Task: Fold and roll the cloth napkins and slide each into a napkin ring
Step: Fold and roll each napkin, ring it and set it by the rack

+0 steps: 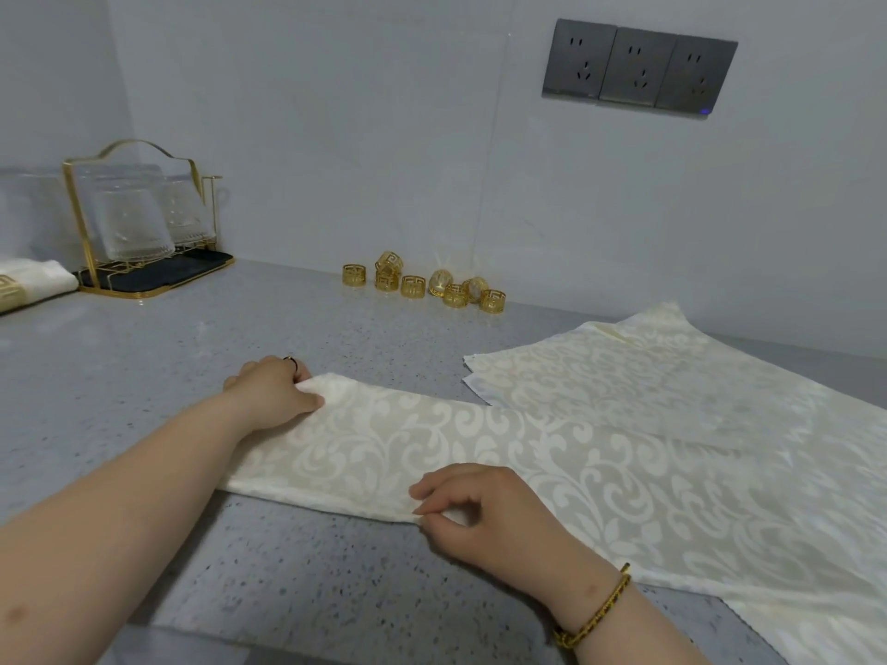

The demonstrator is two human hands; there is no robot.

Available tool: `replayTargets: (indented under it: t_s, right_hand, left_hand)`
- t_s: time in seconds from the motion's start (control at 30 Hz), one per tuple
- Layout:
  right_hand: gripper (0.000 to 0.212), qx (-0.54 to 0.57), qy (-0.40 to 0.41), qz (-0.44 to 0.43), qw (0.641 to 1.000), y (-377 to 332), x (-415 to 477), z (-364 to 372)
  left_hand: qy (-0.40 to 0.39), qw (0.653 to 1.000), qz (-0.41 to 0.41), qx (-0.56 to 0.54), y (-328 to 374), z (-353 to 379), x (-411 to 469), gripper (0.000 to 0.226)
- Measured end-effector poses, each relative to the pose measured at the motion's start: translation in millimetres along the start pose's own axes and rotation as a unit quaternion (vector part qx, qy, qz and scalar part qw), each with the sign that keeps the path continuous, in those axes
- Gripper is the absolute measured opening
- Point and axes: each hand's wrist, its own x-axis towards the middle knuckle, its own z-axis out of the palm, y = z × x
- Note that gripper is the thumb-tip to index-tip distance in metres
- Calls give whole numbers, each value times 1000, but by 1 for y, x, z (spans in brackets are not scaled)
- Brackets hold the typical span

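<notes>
A cream damask napkin point(552, 453) lies folded into a long band across the grey counter point(144, 376). My left hand point(273, 391) pinches its far left corner, thumb on top of the cloth. My right hand point(485, 511) pinches the near folded edge between thumb and forefinger. Several gold napkin rings point(422, 283) stand in a loose cluster by the back wall. More flat napkins point(638, 371) lie stacked at the right, partly under the folded one.
A gold wire rack point(139, 223) with upturned glasses stands at the back left on a black tray. A rolled napkin in a ring point(29, 285) lies at the left edge. Wall sockets point(638, 67) sit high on the right.
</notes>
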Motion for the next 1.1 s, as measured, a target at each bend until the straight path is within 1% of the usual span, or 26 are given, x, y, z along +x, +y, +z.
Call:
replayTargets:
  t_s: [0.03, 0.1, 0.13, 0.17, 0.2, 0.23, 0.3, 0.37, 0.43, 0.5, 0.6, 0.73, 0.8, 0.83, 0.87, 0.9, 0.93, 0.97, 1.0, 1.03, 1.1]
  right_hand:
    - [13, 2, 1, 1, 1000, 0, 0, 0]
    - [12, 11, 3, 1, 1000, 0, 1, 0]
    - [12, 15, 1, 3, 1000, 0, 1, 0]
    - [11, 19, -1, 8, 1000, 0, 1, 0]
    - [11, 26, -1, 12, 1000, -1, 1, 0]
    - [12, 34, 5, 17, 999, -1, 1, 0]
    - [11, 39, 23, 30, 999, -3, 3, -1]
    - [13, 13, 38, 36, 999, -4, 3, -2]
    - [16, -12, 32, 39, 999, -4, 3, -1]
    - [19, -34, 15, 37, 999, -6, 4, 1]
    - [22, -48, -18, 26, 998, -17, 8, 6]
    - [28, -53, -65, -8, 996, -37, 19, 25]
    - [31, -46, -93, -8, 995, -47, 28, 39]
    - [33, -42, -106, -4, 993, -51, 32, 44]
    - [35, -32, -114, 2, 993, -55, 36, 49]
    - [37, -17, -115, 13, 993, -60, 41, 53]
    - [39, 11, -115, 33, 993, -64, 45, 55]
    - [39, 52, -110, 55, 991, -70, 49, 56]
    - [38, 101, -95, 77, 987, -76, 54, 55]
    - [34, 160, -71, 100, 979, -84, 58, 52]
    - [15, 278, -12, 135, 951, -95, 64, 42]
  left_hand:
    - [11, 999, 19, -43, 1, 1, -2, 10]
    - [36, 989, 31, -139, 3, -1, -8, 9]
    - [40, 982, 25, -184, 3, -4, -11, 13]
    - [31, 975, 18, -220, 2, -8, -15, 21]
    - [9, 970, 10, -242, -1, -12, -19, 30]
    - [-21, 967, 3, -254, -4, -16, -23, 35]
    - [-75, 959, -15, -272, -14, -22, -33, 36]
    - [-96, 955, -24, -278, -26, -22, -39, 27]
    - [-101, 959, -20, -265, -37, -19, -45, 15]
    - [-91, 962, -13, -258, -45, -17, -49, 5]
    - [-46, 962, -26, -269, -63, -22, -50, 10]
    - [-3, 949, -72, -308, -99, -33, -45, 8]
    - [8, 940, -100, -326, -124, -41, -42, 17]
    - [10, 939, -110, -326, -142, -43, -33, 28]
    - [11, 942, -117, -316, -175, -42, -11, 42]
    - [1, 941, -106, -323, -214, -39, 17, 52]
    - [-2, 934, -88, -345, -243, -41, 41, 58]
    - [-3, 926, -69, -372, -256, -47, 54, 60]
    - [-8, 916, -49, -397, -248, -55, 54, 58]
    - [-14, 904, -26, -427, -220, -65, 40, 55]
    - [-27, 883, 14, -468, -123, -88, -15, 46]
